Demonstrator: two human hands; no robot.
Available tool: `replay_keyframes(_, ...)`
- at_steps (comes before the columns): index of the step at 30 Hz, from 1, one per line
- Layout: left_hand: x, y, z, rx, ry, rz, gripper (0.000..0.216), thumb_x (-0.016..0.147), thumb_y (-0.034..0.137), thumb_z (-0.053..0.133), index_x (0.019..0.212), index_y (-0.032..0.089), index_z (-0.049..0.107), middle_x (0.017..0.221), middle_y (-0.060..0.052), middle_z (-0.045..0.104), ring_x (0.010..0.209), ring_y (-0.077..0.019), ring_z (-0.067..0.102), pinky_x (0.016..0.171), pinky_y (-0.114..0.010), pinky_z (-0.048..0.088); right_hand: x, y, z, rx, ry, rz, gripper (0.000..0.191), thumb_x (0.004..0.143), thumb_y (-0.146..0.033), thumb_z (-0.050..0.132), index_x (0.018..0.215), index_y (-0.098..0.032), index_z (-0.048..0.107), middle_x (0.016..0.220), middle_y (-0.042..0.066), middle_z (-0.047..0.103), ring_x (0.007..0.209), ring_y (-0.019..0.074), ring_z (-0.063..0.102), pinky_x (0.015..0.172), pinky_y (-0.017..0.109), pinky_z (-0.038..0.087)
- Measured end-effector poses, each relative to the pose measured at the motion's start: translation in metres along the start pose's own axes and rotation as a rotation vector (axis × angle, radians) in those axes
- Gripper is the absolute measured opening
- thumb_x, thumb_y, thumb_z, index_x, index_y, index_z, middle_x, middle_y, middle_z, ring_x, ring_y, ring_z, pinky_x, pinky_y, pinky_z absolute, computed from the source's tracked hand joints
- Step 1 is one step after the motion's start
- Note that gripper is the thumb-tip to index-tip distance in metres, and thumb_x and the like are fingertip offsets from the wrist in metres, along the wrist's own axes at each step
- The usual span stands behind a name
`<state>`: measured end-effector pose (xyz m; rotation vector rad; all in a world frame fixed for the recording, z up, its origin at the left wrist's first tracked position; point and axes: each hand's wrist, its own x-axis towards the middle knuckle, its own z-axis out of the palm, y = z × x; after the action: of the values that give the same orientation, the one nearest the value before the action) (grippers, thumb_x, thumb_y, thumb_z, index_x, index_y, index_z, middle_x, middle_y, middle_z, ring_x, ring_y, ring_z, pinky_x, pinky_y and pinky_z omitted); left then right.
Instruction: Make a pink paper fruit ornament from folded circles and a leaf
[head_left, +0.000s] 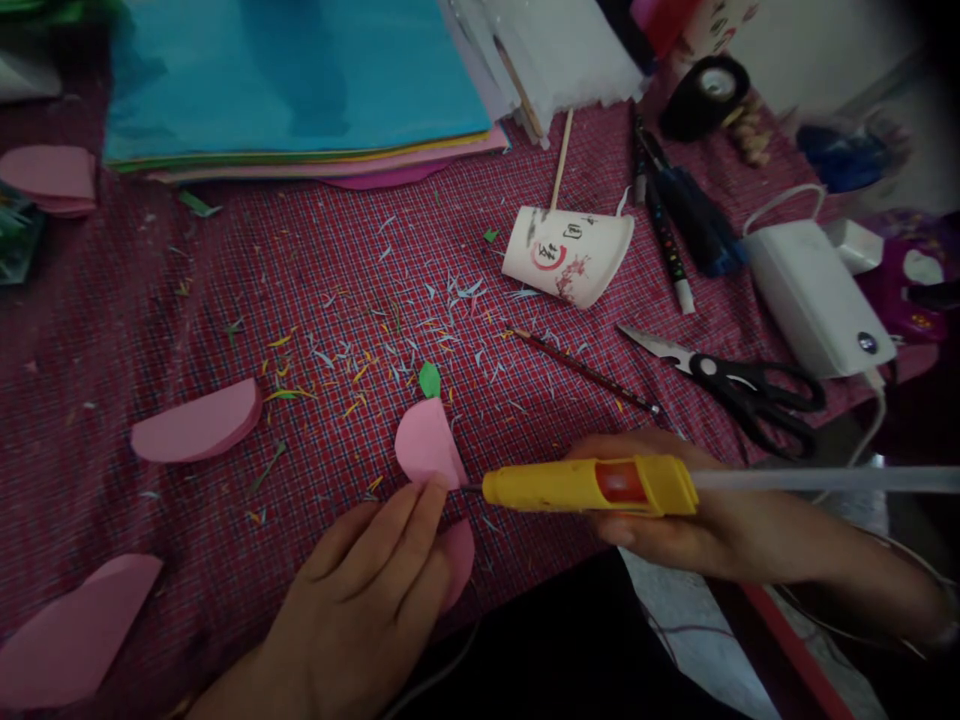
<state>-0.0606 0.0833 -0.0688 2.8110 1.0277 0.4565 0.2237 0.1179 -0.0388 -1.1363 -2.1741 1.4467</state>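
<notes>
My right hand [675, 540] is wrapped round a yellow hot glue gun [581, 485], a clear glue stick jutting from its back end. The nozzle points left and meets, or nearly meets, the edge of a folded pink paper piece [429, 443]. With its fingers together, my left hand [375, 590] presses that paper against the cloth. More pink paper [459, 562] pokes out beneath these fingers. Just above the folded piece lies a small green paper leaf [430, 380]. Folded pink paper half-rounds [199, 422] rest to the left, with a larger pink piece [79, 635] at the lower left.
Paper snippets litter the checked cloth [315, 260]. A pencil [581, 370], black-handled scissors [720, 380], a tipped paper cup [568, 255] and a white box with a cable [817, 295] lie to the right. Stacked coloured paper [300, 80] is at the back, near black tape [705, 95].
</notes>
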Motion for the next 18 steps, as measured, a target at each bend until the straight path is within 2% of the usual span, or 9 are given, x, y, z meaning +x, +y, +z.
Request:
replay_keyframes(2, 0.001, 0.0, 0.0, -0.003, -0.006, 0.002, 0.032, 0.096, 0.016, 0.032, 0.102, 0.02, 0.064, 0.113, -0.006, 0.068, 0.108, -0.0176, 0.058, 0.088, -0.032, 0.041, 0.002, 0.001, 0.001, 0.144, 0.024, 0.044, 0.012, 0.092, -0.03, 0.052, 0.091, -0.02, 0.058, 0.078, 0.001, 0.062, 0.062, 0.0114, 0.057, 0.052, 0.021, 0.046)
replay_keyframes(5, 0.0, 0.0, 0.001, 0.0, -0.013, 0.008, 0.031, 0.095, 0.015, 0.034, 0.102, 0.02, 0.063, 0.116, -0.006, 0.067, 0.11, -0.0179, 0.057, 0.091, -0.032, 0.04, 0.011, 0.001, 0.005, 0.272, 0.143, 0.088, 0.012, 0.091, -0.031, 0.052, 0.092, -0.021, 0.059, 0.075, -0.001, 0.061, 0.056, 0.0086, 0.055, 0.048, 0.017, 0.045)
replay_keyframes(9, -0.001, -0.001, 0.003, 0.012, -0.021, 0.017, 0.032, 0.093, 0.015, 0.033, 0.104, 0.021, 0.063, 0.118, -0.006, 0.066, 0.113, -0.0182, 0.055, 0.094, -0.032, 0.038, 0.024, 0.0, 0.01, 0.209, 0.24, 0.086, 0.011, 0.089, -0.03, 0.056, 0.095, -0.021, 0.058, 0.082, 0.001, 0.064, 0.072, 0.0128, 0.063, 0.061, 0.021, 0.051)
replay_keyframes(18, -0.004, 0.001, 0.003, 0.039, 0.002, 0.025, 0.032, 0.094, 0.014, 0.032, 0.103, 0.019, 0.062, 0.114, -0.006, 0.068, 0.108, -0.0176, 0.056, 0.088, -0.031, 0.038, 0.031, 0.004, 0.014, -0.037, 0.2, 0.055, 0.017, 0.09, -0.032, 0.055, 0.099, -0.018, 0.056, 0.087, 0.004, 0.064, 0.074, 0.0153, 0.064, 0.065, 0.026, 0.052)
